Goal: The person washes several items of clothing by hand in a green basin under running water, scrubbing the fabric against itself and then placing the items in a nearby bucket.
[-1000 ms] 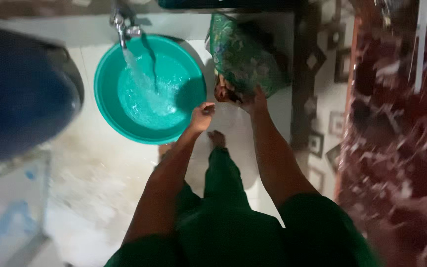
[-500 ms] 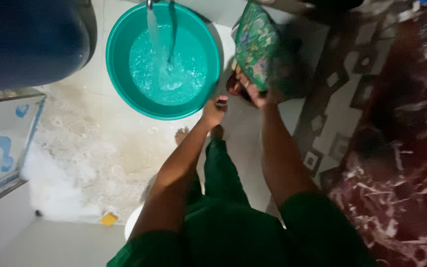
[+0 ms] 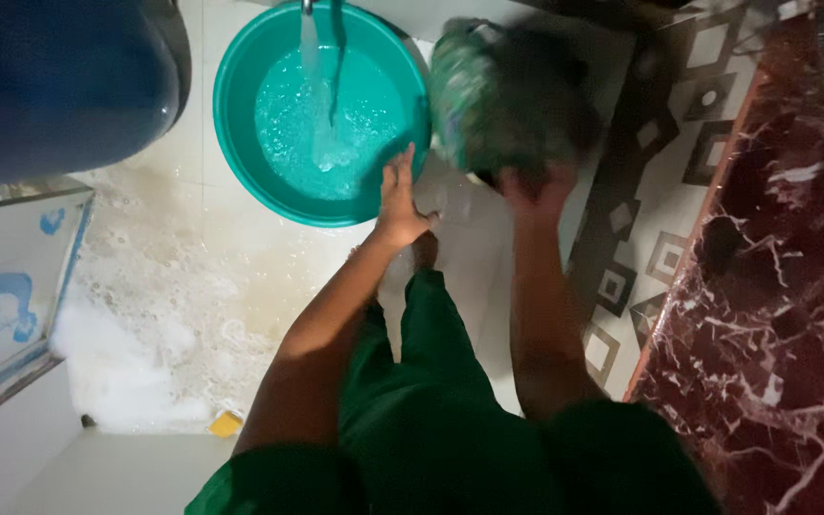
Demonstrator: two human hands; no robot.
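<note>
A: On the far left a dark blue barrel (image 3: 59, 86) is seen, and below it the wet floor (image 3: 193, 315), on which foam (image 3: 107, 372) is spread. A slip could be caused there, since bare feet are planted just beside the suds.

B: And the teal basin (image 3: 321, 114)?

A: It is set on the floor under a running stream of water (image 3: 312, 57), and it is already well filled. An overflow could be brought about if the stream is left running (the tap itself is cut off at the top edge).

B: What is done with the left hand (image 3: 398, 195)?

A: It is laid open on the near rim of the basin, fingers spread, nothing being gripped. If weight is pressed onto that rim, the basin could be tipped and water thrown across the floor.

B: And further right?

A: A green patterned cloth bundle (image 3: 488, 95) is held up by the right hand (image 3: 531, 186), which is closed on its lower edge. The bundle is blurred, so the grip cannot be judged closely. It hangs just beside the basin, partly over the rim; if the hold is loosened, it could be dropped onto the soapy floor instead of into the water, or a splash could be raised. The patterned tiles (image 3: 650, 172) and the dark red marbled surface (image 3: 784, 286) at the right could be wetted as well.
</note>
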